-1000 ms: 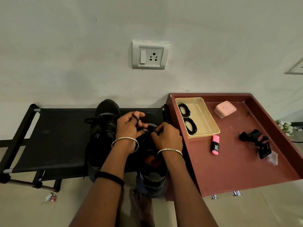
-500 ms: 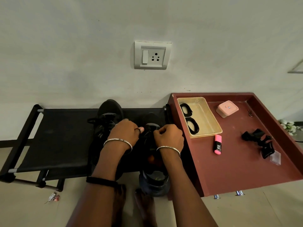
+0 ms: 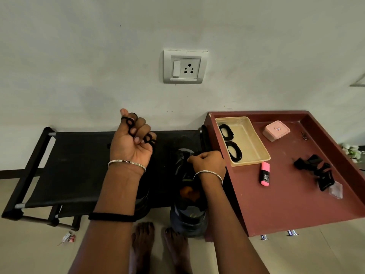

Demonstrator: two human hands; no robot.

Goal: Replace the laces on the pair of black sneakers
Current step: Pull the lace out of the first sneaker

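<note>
Head view, near to far. Bare feet on the floor at the bottom edge. Just beyond them one black sneaker (image 3: 188, 212) stands on the black bench (image 3: 75, 165), heel toward the person and toe toward the wall, so its long axis runs away from the viewer. Second sneaker (image 3: 143, 202) is beside it to the left, mostly hidden behind the left forearm.

Right hand (image 3: 209, 164) sits on the first sneaker's eyelet area, fingers curled tight and pinching something dark there; lace or tongue, cannot tell. Left hand (image 3: 130, 147) is raised up and to the left of that shoe, palm toward the camera, fingers curled with a black lace (image 3: 130, 123) looped round them. The lace's run down to the shoe is lost against the dark bench.

Judgement: old lace coming out; the pull goes up-left, away from the eyelets. Replacement laces (image 3: 234, 154), two coils, lie in the beige tray (image 3: 256, 147) on the red bench (image 3: 286, 194), just right of the right hand, which is the nearer one.
</note>
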